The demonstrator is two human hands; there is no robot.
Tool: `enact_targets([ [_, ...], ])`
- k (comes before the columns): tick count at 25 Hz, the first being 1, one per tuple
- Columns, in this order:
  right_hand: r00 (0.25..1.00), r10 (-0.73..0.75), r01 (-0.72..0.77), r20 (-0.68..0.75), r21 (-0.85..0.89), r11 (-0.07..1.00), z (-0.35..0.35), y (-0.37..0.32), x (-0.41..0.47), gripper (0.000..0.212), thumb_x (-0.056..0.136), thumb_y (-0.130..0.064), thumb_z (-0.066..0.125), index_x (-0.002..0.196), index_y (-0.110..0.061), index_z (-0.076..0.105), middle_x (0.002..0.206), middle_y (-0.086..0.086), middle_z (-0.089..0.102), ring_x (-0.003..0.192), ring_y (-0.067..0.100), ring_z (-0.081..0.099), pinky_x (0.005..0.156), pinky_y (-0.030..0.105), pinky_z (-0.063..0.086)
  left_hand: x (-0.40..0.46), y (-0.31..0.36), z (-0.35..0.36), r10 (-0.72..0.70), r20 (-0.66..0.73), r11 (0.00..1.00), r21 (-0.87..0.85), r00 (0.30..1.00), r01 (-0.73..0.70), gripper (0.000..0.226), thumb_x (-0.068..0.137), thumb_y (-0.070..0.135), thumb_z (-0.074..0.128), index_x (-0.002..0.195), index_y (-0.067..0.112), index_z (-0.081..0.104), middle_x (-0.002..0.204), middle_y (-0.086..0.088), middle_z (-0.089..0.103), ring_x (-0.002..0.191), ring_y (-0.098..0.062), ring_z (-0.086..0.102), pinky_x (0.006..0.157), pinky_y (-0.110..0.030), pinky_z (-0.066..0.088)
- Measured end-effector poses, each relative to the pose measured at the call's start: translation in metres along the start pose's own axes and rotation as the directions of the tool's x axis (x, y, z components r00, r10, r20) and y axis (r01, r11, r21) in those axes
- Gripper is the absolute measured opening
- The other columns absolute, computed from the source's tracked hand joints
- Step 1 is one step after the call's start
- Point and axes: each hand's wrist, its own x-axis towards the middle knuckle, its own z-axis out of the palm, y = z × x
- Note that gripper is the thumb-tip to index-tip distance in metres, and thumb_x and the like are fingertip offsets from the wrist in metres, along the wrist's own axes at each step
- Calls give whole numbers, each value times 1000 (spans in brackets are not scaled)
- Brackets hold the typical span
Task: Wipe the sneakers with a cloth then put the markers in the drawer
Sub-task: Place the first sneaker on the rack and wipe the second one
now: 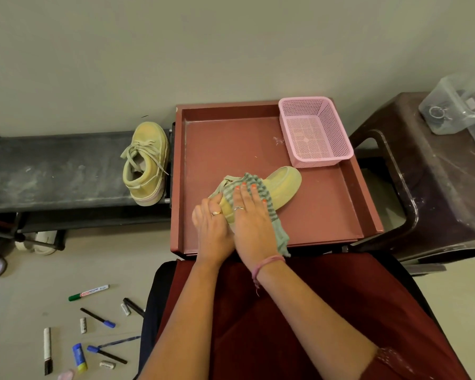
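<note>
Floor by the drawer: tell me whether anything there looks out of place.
Yes. The markers lie scattered loose on the floor at lower left instead of in the drawer: a green marker, a blue-capped one, a black-tipped one, plus a few loose caps. A blue scribble marks the floor among them.

Single head view, looking steeply down, close over drawer (272, 138).
</note>
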Motion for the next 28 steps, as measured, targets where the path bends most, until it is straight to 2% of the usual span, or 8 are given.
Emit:
enact_targets([
  [4, 942, -308, 327, 130, -162, 931, 0, 21, -30, 84, 63, -26, 82, 136, -3, 46, 141, 12, 47, 131, 30, 45, 106, 46, 40, 0, -4, -2, -1, 2, 999, -36, 1000, 1, 71, 72, 53, 58, 128, 12, 43, 106, -6, 48, 91, -15, 34, 87, -37, 34],
  [6, 959, -261, 282, 114, -249, 927, -11, 47, -25, 96, 54, -26, 86, 138, -3, 45, 142, 12, 46, 132, 31, 43, 106, 47, 38, 0, 2, -2, -9, 35, 999, -45, 999, 10, 85, 57, 60, 62, 127, 15, 41, 104, -3, 45, 92, -16, 35, 86, -35, 31],
  [9, 991, -98, 77, -90, -212, 974, -7, 42, -7, 62, 83, -2, 53, 143, -2, 35, 149, 14, 37, 138, 35, 32, 108, 50, 36, 2, 3, -2, -12, 47, 1000, -22, 999, 13, 90, 55, 63, 59, 128, 13, 42, 106, -4, 45, 95, -19, 37, 88, -37, 31],
  [12, 945, -327, 312, -10, -276, 909, 28, 23, -25, 58, 90, -9, 17, 148, -4, 12, 156, 13, 21, 144, 33, 16, 113, 49, 27, 0, 5, -9, -38, 68, 999, -25, 997, 40, 81, 73, 60, 42, 134, 6, 45, 113, -11, 48, 100, -27, 42, 95, -43, 32],
  [15, 900, -435, 416, 4, -303, 858, 18, 52, -31, 61, 87, -15, 29, 147, -8, 22, 152, 9, 32, 140, 28, 30, 111, 44, 33, -1, 3, -7, -7, 77, 1000, -21, 997, 9, 80, 68, 60, 52, 132, 14, 41, 110, -7, 47, 98, -25, 41, 92, -41, 32],
  [21, 994, -61, 33, -91, -284, 958, -8, 97, 10, 80, 80, 6, 51, 149, -4, 13, 157, 16, 15, 144, 36, 12, 114, 47, 26, 1, 1, 0, 4, 46, 1000, 30, 999, -5, 95, 46, 47, 76, 126, 12, 39, 105, -8, 47, 93, -26, 42, 87, -44, 36],
  [25, 995, 41, -61, -94, -215, 975, -29, 113, 41, 76, 84, 12, 46, 150, -6, 11, 158, 13, 8, 146, 32, 4, 119, 41, 8, 3, -2, 0, 12, 37, 999, 35, 999, -13, 97, 46, 43, 81, 127, 11, 39, 106, -9, 48, 93, -27, 42, 87, -43, 35],
  [28, 973, 191, -196, -126, -26, 980, -43, 133, 44, 76, 85, 16, 39, 151, -13, 15, 160, 5, 5, 147, 23, 3, 120, 39, 10, 1, -5, -2, -12, 44, 999, 35, 999, 10, 97, 46, 44, 81, 128, 10, 43, 106, -7, 47, 95, -25, 41, 88, -40, 33],
])
